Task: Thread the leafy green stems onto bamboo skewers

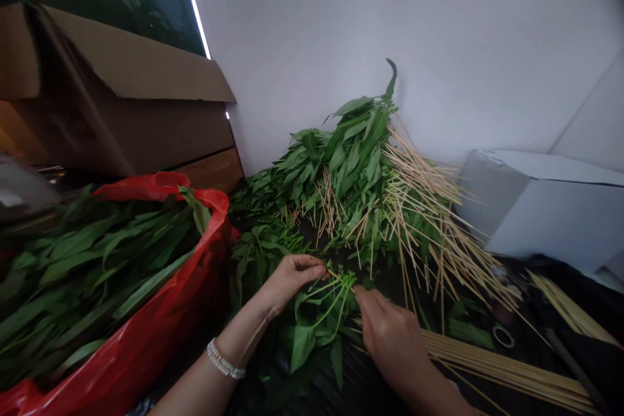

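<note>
Between my two hands a few stems of long-leaved greens (319, 331) hang with their leaves downward, gathered on a thin bamboo skewer (333, 272). My left hand (301, 275) pinches at the skewer's left end with thumb and forefinger. Just right of the stems, my right hand (387, 331) is closed round the skewer; its fingertips are partly hidden. Behind the hands rises a heap of skewered greens (358, 149), with many bare skewer ends (433, 208) sticking out to the right. A bundle of loose skewers (507, 367) lies by my right forearm.
To the left stands a red plastic bag (160, 331) full of loose leafy greens (92, 260). An open cardboard box (146, 123) is behind it. A white box (556, 201) sits at the right, with a roll of tape (503, 337) nearer me. A pale wall (414, 19) closes off the back.
</note>
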`<state>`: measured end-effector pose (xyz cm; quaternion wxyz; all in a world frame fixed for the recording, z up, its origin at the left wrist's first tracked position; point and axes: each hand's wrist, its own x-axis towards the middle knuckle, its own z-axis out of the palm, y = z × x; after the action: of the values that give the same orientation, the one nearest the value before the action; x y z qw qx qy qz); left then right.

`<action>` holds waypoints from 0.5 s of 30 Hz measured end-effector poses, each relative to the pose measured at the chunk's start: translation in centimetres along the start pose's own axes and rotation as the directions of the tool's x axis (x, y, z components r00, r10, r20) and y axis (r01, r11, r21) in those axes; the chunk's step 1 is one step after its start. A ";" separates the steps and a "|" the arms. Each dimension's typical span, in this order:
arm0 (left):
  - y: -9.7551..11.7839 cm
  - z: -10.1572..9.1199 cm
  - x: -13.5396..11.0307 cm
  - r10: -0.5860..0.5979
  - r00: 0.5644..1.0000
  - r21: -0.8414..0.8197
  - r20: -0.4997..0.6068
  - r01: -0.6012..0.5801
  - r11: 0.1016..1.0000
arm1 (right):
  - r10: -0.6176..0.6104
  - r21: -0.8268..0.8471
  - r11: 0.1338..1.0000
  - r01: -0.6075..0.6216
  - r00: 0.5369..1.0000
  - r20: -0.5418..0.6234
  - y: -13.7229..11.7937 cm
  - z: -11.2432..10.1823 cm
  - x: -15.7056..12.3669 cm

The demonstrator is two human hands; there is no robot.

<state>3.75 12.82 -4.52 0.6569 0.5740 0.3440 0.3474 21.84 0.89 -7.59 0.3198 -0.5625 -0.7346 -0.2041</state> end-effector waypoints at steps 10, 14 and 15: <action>-0.2 0.6 -0.1 0.033 0.998 0.025 0.053 -0.034 0.999 | -0.015 0.006 1.000 0.015 1.000 -0.022 0.0 0.1 0.2; 0.4 -0.7 0.4 -0.008 0.998 -0.085 -0.067 0.002 0.996 | -0.211 0.033 0.976 0.215 0.974 -0.082 -0.7 -1.3 0.3; 0.4 -0.7 0.5 -0.016 0.997 -0.084 -0.079 0.010 0.996 | -0.311 0.038 0.948 0.316 0.946 -0.088 -1.1 -1.8 0.3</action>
<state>3.39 13.69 -4.27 0.6684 0.5296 0.3588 0.3796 21.16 -0.36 -6.05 0.3273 -0.4213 -0.8061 -0.2559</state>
